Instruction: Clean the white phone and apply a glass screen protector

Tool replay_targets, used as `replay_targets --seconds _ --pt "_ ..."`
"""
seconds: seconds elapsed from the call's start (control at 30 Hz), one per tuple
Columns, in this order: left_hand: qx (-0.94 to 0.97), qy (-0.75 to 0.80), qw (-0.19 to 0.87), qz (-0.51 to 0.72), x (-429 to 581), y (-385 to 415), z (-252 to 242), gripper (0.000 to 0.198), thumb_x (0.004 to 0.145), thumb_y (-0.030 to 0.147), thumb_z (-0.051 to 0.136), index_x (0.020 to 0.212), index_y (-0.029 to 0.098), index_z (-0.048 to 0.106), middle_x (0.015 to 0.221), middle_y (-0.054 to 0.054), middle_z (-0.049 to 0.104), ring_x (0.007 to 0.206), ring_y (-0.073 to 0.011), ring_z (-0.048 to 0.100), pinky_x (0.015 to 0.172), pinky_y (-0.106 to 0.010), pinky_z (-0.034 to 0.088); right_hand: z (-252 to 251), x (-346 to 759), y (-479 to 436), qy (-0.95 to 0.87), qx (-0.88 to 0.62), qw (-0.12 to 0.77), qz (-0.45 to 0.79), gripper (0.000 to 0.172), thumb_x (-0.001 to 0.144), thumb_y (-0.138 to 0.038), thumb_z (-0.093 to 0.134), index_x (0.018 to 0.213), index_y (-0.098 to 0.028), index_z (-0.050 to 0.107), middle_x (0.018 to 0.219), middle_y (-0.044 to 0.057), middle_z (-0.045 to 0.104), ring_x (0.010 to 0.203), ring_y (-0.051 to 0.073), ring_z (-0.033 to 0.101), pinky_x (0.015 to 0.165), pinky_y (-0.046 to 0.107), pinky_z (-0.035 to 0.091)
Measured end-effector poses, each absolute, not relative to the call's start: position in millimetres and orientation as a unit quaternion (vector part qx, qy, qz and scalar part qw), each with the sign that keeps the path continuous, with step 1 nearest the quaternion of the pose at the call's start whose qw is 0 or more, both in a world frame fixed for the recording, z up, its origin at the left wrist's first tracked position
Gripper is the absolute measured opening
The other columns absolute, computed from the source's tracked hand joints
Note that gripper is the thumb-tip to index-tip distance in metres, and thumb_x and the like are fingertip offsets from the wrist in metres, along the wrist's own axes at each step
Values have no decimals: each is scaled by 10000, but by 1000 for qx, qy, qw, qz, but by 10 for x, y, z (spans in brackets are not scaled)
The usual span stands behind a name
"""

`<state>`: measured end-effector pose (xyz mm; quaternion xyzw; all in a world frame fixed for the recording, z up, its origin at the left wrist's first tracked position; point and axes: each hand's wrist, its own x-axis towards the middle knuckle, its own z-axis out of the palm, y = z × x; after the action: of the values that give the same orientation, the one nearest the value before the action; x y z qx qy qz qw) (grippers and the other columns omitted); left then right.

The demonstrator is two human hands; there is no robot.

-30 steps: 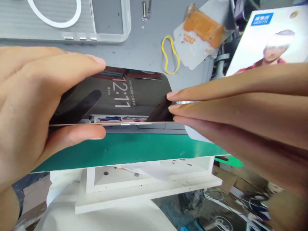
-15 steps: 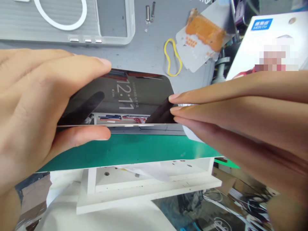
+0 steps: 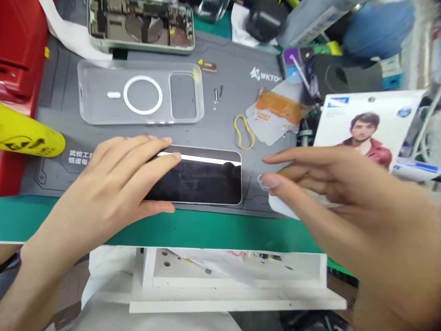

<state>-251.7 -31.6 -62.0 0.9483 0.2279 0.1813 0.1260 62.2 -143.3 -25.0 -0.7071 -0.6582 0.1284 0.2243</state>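
Note:
A phone with a dark screen lies flat on the grey work mat, near the mat's front edge. My left hand grips the phone's left end, fingers over the far edge and thumb on the near edge. My right hand hovers just right of the phone without touching it. Its thumb and fingers are pinched on a thin white sheet with a small clear tab. The right hand is blurred by motion.
A clear phone case and an opened phone body lie further back. Small metal parts, a yellow rubber band and orange-backed packaging lie right of them. A white printed box, yellow cylinder and red box flank the mat.
The phone was held up close and tilted, lit and showing 12:11, with my right fingertips on its right end. Now it lies on the mat, dark, and my right hand has come off it.

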Motion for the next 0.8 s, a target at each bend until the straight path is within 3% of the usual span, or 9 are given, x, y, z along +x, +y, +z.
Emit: replay_targets --seconds 0.1,0.2,0.3,0.37,0.43,0.57,0.7,0.8 --pt "947 244 118 173 -2547 -322 -620 582 1083 388 704 1574 138 518 1637 -179 610 1530 -356 588 1285 -546 453 -304 545 -1418 -659 -694 260 128 135 1086 -345 752 1177 -249 730 1065 -5 743 709 89 646 568 215 474" --pt "939 270 126 170 -2547 -361 -590 635 1098 419 677 1628 131 475 1660 -168 588 1565 -325 551 1319 -505 427 -326 484 -1363 -596 -724 299 177 114 1075 -363 753 1110 -258 725 750 -63 602 528 88 426 502 259 345" --pt "932 303 101 170 -2429 -456 -502 711 1083 499 684 1636 100 482 1678 -209 554 1607 -415 481 1347 -626 345 -359 429 -1283 -541 -731 334 248 89 1068 -343 742 1102 -261 733 565 -109 370 474 94 320 457 253 249" --pt "927 310 80 193 -2276 -533 -428 684 1091 467 676 1625 74 506 1643 -222 585 1591 -425 496 1355 -639 303 -394 390 -1233 -523 -728 357 263 52 1057 -305 740 1073 -256 743 569 -107 383 479 88 351 456 241 252" --pt "932 305 75 179 -2103 -590 -375 634 1110 464 639 1607 83 541 1660 -210 574 1571 -428 514 1345 -620 297 -427 349 -1198 -508 -731 372 264 48 1060 -295 740 1051 -248 745 633 -87 487 522 87 425 476 233 286" --pt "933 313 76 163 -1900 -571 -400 673 1126 502 601 1618 47 534 1582 -196 640 1490 -413 570 1316 -590 307 -456 258 -1180 -516 -737 365 242 32 1086 -249 718 1084 -237 748 915 -25 705 667 97 573 566 226 410" --pt "928 330 71 160 -1963 -471 -513 716 1116 544 599 1585 3 568 1375 -242 692 1324 -401 623 1251 -558 368 -438 161 -1172 -528 -749 352 192 106 1081 -145 691 1083 -239 740 944 -31 712 617 84 539 608 213 478" --pt "923 329 87 179 -2029 -452 -581 672 1093 551 645 1552 61 620 1345 -212 700 1290 -368 615 1308 -533 342 -434 102 -1142 -520 -777 324 147 58 1083 -277 728 1060 -236 762 922 9 704 631 125 558 622 247 522"
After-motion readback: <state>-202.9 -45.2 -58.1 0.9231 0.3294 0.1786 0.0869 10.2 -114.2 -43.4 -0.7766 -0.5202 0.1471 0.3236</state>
